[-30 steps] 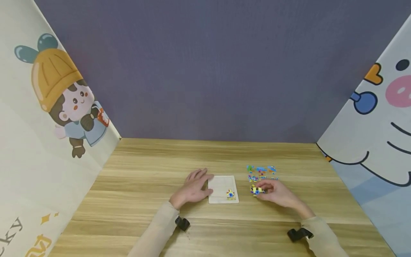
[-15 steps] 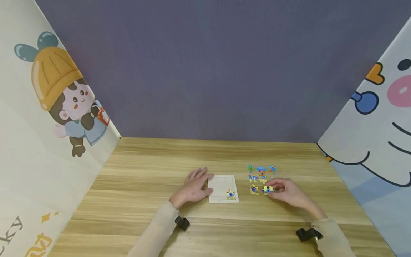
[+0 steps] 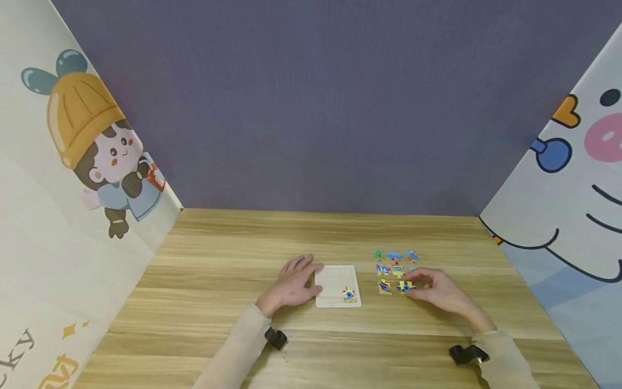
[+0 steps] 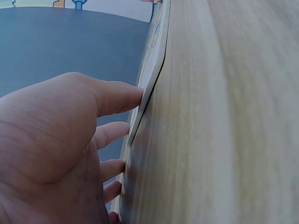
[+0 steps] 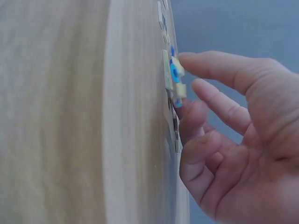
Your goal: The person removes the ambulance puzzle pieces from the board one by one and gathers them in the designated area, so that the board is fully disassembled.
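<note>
A white square puzzle tray (image 3: 332, 273) lies on the table, with one yellow puzzle piece (image 3: 349, 294) bearing a blue round figure in its near right corner. My left hand (image 3: 291, 283) rests at the tray's left edge, fingers spread and fairly straight, thumb touching the rim in the left wrist view. To the right, my right hand (image 3: 437, 293) pinches a yellow and blue puzzle piece (image 3: 405, 287) by its edges. In the right wrist view that piece (image 5: 177, 77) is tilted just off the table. Part of it is hidden by the fingers.
Several loose puzzle pieces (image 3: 396, 256) lie in rows beyond my right hand, some partly covered by it. Another yellow piece (image 3: 384, 287) lies between the tray and that hand. A dark partition (image 3: 330, 135) stands behind the wooden table (image 3: 233, 232), with printed walls on both sides.
My right hand has moved right with the yellow and blue piece, away from the other yellow piece, which it earlier covered. In the last half second it barely moved. My left hand stays put.
</note>
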{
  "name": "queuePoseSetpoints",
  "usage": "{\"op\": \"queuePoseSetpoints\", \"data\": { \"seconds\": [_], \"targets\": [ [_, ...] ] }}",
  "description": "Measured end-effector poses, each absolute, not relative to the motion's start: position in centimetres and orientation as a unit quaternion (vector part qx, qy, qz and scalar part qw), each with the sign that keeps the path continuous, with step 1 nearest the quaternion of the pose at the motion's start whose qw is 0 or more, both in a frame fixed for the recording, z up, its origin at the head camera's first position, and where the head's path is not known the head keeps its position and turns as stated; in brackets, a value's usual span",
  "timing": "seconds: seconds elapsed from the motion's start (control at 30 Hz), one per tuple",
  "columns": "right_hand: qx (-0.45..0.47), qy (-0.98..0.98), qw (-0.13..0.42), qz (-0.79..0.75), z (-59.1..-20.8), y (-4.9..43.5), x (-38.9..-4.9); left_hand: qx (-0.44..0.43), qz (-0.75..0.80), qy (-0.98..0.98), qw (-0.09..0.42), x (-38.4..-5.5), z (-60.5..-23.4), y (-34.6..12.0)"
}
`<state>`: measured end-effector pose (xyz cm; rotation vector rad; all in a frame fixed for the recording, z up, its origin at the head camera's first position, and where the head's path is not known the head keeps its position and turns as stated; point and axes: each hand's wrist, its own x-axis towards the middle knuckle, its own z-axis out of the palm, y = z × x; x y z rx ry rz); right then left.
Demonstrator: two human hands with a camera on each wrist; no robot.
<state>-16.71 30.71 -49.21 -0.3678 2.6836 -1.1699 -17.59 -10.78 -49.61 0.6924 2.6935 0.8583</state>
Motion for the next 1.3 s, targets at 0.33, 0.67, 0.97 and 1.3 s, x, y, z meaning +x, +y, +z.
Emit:
{"op": "queuePoseSetpoints", "data": {
  "seconds": [0.33, 0.67, 0.97, 1.3],
  "targets": [
    [-0.125, 0.904, 0.108, -0.395, -49.30, 30.75, -16.53, 0.235, 0.293, 0.919, 0.115, -17.58, -49.59, -10.73],
    [-0.132, 0.895, 0.140, -0.402, -49.24, 30.58, -16.45, 0.233, 0.292, 0.920, 0.115, -17.64, -49.65, -10.70],
    [-0.146, 0.891, 0.143, -0.405, -49.78, 30.81, -16.85, 0.233, 0.291, 0.921, 0.114, -17.92, -50.40, -10.71],
    [-0.140, 0.889, 0.138, -0.414, -49.71, 30.70, -16.92, 0.232, 0.283, 0.924, 0.113, -17.76, -49.81, -10.65]
  ]
}}
